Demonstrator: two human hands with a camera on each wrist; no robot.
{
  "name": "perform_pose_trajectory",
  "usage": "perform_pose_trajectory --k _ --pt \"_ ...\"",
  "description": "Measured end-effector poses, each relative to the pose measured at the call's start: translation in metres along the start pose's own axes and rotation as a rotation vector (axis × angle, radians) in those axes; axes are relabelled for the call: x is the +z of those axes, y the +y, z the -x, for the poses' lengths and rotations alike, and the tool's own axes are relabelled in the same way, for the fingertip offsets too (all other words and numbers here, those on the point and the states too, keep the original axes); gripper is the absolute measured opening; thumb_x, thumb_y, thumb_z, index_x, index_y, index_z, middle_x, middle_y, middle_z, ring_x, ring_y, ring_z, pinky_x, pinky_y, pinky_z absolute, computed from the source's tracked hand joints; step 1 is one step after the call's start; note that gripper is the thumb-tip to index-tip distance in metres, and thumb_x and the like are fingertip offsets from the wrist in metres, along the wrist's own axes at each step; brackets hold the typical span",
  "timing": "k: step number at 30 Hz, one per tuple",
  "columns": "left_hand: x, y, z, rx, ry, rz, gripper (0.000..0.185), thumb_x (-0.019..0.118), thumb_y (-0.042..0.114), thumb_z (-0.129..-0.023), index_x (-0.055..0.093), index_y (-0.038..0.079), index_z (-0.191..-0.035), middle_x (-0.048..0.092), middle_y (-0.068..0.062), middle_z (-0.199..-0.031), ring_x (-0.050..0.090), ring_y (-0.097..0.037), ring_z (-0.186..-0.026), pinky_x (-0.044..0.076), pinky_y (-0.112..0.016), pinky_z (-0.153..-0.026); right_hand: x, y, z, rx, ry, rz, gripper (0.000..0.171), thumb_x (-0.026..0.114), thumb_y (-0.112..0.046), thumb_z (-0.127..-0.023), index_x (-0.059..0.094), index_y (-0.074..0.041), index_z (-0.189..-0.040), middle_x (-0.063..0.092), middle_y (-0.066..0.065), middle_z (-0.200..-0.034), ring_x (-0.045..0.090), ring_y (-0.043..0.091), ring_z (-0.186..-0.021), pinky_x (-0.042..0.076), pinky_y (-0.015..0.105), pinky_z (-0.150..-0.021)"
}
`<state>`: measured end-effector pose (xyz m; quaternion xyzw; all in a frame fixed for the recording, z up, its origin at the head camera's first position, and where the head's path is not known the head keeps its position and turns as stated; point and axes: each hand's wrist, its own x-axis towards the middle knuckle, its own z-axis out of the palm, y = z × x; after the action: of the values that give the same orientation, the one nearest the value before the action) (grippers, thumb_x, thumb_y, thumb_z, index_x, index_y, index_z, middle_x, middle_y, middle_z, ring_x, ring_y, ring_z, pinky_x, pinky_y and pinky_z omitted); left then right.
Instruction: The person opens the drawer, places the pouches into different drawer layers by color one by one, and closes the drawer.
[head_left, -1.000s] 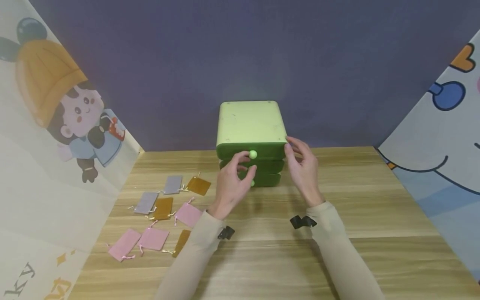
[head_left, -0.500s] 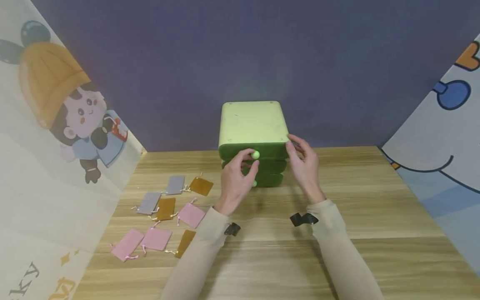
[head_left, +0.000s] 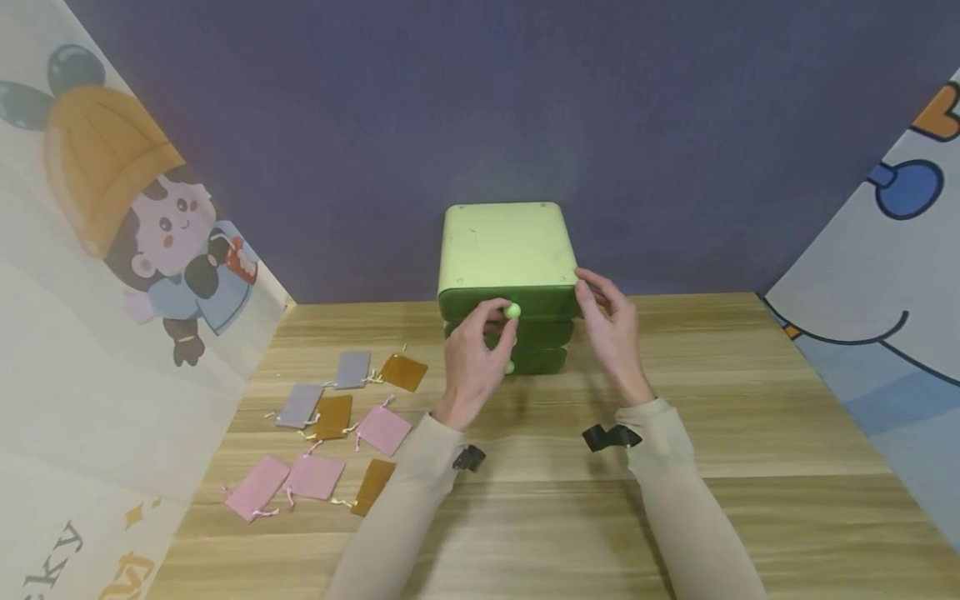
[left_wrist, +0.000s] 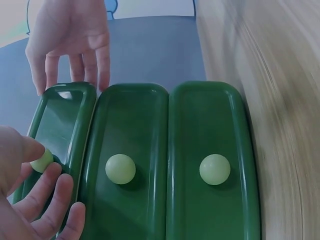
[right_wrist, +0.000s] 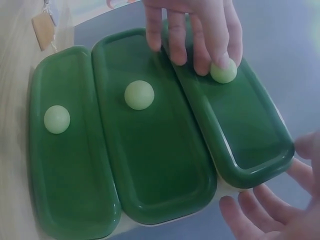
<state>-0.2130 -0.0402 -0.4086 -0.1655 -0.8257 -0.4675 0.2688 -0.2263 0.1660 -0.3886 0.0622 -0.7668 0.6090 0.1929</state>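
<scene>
A green three-drawer chest (head_left: 508, 275) stood at the back of the wooden table (head_left: 750, 433), against the purple wall; the left hand (head_left: 472, 367) pinched the pale green knob (head_left: 512, 311) of the top drawer (right_wrist: 240, 125) between thumb and fingers; the right hand (head_left: 611, 333) lay at the chest's upper right corner, fingers relaxed and touching it, grasping nothing; pink, grey and brown drawstring pouches (head_left: 330, 433) lay scattered to the left, well apart from the chest.
</scene>
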Motion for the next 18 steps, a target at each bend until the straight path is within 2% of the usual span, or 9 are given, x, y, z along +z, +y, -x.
perform_pose_trajectory --k 6,18 --pt "-0.0009 0.0028 0.0020 -0.006 0.005 0.001 0.022 0.071 0.020 -0.102 0.072 0.012 -0.124 0.080 -0.004 -0.103 0.078 -0.019 -0.088 0.063 -0.036 -0.082 -0.0039 -0.0017 -0.0012 0.008 -0.011 -0.013 0.042 0.058 -0.037 -0.111 0.067 -0.014 -0.145 0.067 0.011 -0.145 0.065 0.003 -0.110 0.054 0.015 -0.084" --pt "0.0015 0.0072 0.0040 0.030 0.058 -0.136 0.023 0.074 0.023 -0.101 0.075 0.015 -0.123 0.082 -0.001 -0.103 0.077 -0.018 -0.085 0.059 -0.034 -0.068 -0.0056 -0.0023 -0.0043 0.027 -0.035 -0.043 0.043 0.058 -0.036 -0.111 0.066 -0.011 -0.145 0.066 0.015 -0.144 0.067 0.001 -0.105 0.057 0.015 -0.084"
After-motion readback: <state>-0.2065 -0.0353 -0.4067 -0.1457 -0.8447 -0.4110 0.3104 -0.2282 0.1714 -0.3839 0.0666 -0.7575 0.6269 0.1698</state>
